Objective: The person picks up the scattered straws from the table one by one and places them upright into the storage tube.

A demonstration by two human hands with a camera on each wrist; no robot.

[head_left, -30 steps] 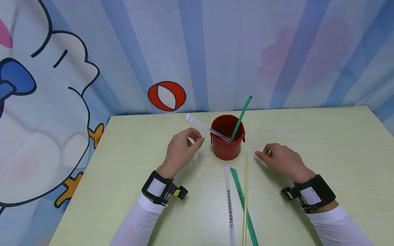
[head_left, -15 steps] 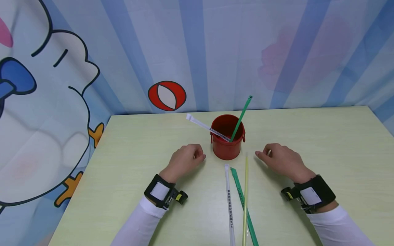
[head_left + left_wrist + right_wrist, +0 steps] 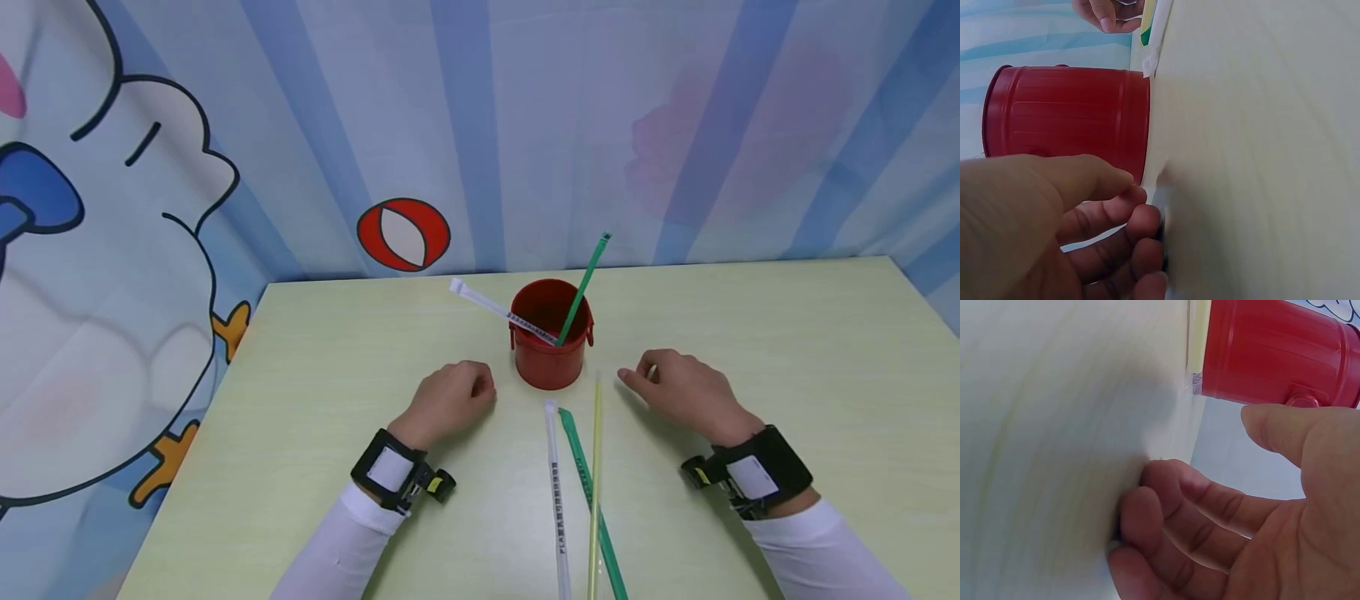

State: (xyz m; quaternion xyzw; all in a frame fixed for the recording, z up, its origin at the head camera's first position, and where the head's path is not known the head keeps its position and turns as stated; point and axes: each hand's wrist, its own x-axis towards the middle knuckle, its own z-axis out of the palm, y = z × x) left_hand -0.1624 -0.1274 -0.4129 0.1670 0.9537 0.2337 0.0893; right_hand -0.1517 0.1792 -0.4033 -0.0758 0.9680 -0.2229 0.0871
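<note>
A small red bucket (image 3: 549, 358) stands at the middle of the table. A wrapped white straw (image 3: 487, 303) leans out of it to the left, a wrapped green straw (image 3: 585, 287) to the right. My left hand (image 3: 447, 404) rests on the table left of the bucket, fingers loosely curled and holding nothing; thumb and index tips meet in the left wrist view. My right hand (image 3: 682, 393) lies right of the bucket, its fingers (image 3: 1141, 515) loosely bent around nothing. Between the hands lie another white straw (image 3: 557, 500), a green straw (image 3: 579, 454) and a yellow straw (image 3: 597, 450).
The pale wooden table (image 3: 810, 350) ends at a back edge just behind the bucket. Beyond it hangs a blue striped cloth (image 3: 525, 125) with cartoon prints. The yellow straw crosses over the green one in front of the bucket.
My left hand has come down from beside the bucket's rim toward me and settled on the table, its fingers closer together. My right hand, the bucket and the straws have stayed put.
</note>
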